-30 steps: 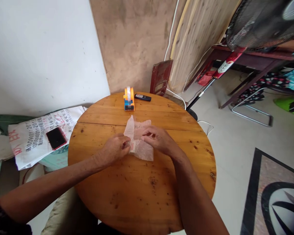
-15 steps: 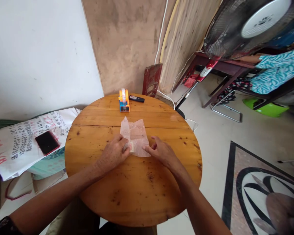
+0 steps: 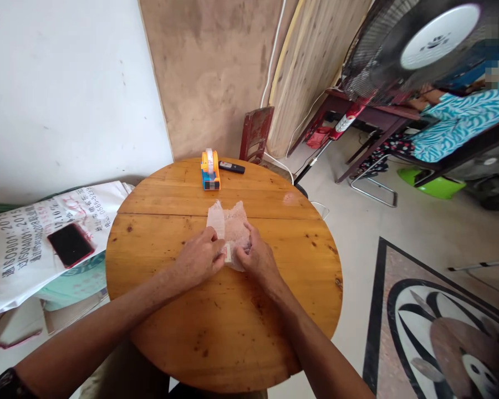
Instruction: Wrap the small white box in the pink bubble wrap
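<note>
A translucent sheet that looks like bubble wrap [image 3: 235, 219] lies on the round wooden table [image 3: 170, 332], with ragged far edges. On its near part sits a small pale item [image 3: 228, 253] with reddish marks; its kind does not show clearly. The curled fingers of my left hand [image 3: 197, 256] press on the item and the sheet's left side. My right hand [image 3: 261, 259] grips the sheet's right edge between thumb and fingers, and that edge bends up and inward. Both hands partly cover the near portion of the sheet.
Toward the table's far side stand an orange and blue tape dispenser [image 3: 210, 170] and a black remote control [image 3: 232, 167]. A phone [image 3: 70, 244] rests on a printed white sack [image 3: 20, 244] at left. A standing fan [image 3: 439, 36] and a seated person [image 3: 468, 124] are at right.
My right hand has moved left and taken hold of the sheet's right edge, folding it inward. My left hand stays at the item. The view has shifted slightly right.
</note>
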Tool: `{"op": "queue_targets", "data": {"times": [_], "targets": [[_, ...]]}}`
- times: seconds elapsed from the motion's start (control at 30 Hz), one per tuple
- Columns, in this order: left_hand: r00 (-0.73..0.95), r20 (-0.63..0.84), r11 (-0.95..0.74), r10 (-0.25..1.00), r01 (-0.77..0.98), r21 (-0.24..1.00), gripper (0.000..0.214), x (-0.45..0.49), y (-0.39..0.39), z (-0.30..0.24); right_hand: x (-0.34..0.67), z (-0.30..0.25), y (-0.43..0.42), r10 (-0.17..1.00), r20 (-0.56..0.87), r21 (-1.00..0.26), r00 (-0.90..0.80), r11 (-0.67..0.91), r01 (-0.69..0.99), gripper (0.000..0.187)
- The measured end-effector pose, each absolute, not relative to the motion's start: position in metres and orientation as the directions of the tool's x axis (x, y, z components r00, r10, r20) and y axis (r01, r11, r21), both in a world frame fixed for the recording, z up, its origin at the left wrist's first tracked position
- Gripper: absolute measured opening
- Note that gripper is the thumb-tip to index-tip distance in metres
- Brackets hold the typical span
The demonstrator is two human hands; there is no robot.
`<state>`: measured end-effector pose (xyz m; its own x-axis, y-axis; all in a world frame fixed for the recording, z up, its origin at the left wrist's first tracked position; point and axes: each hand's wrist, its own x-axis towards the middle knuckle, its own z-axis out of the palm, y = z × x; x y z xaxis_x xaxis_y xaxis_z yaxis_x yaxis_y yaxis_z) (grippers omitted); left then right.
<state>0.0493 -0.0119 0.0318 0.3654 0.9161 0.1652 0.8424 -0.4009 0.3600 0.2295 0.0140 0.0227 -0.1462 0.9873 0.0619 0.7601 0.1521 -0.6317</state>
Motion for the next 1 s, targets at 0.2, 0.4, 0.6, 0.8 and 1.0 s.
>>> {"op": "queue_targets", "data": {"times": [0.2,0.4,0.6,0.8,1.0], "targets": [[0.389,0.071,-0.388,0.919,0.854,0.347,0.022,0.051,-0.009,0.040,0.217,0.028,0.018,0.982,0.059,-0.787,-0.177,0.155,0.598,0.065],[0.365,0.064,-0.356,0.929,0.830,0.429,0.021,0.050,-0.007,0.037,0.207,0.032,0.022,0.982,-0.017,-0.874,-0.187,0.077,0.480,0.068],[0.245,0.185,-0.304,0.952,0.671,0.676,0.045,0.047,-0.011,0.022,0.205,0.050,0.006,0.950,-0.042,-0.838,-0.309,0.134,0.528,0.064],[0.130,0.148,-0.191,0.980,0.436,0.880,0.054,0.046,-0.015,0.021,0.205,0.063,-0.009,0.920,-0.018,-0.650,-0.390,0.286,0.704,0.067],[0.134,0.162,-0.209,0.978,0.547,0.811,0.048,0.050,-0.013,0.015,0.211,0.066,-0.002,0.887,-0.076,-0.614,-0.455,0.318,0.723,0.070]]}}
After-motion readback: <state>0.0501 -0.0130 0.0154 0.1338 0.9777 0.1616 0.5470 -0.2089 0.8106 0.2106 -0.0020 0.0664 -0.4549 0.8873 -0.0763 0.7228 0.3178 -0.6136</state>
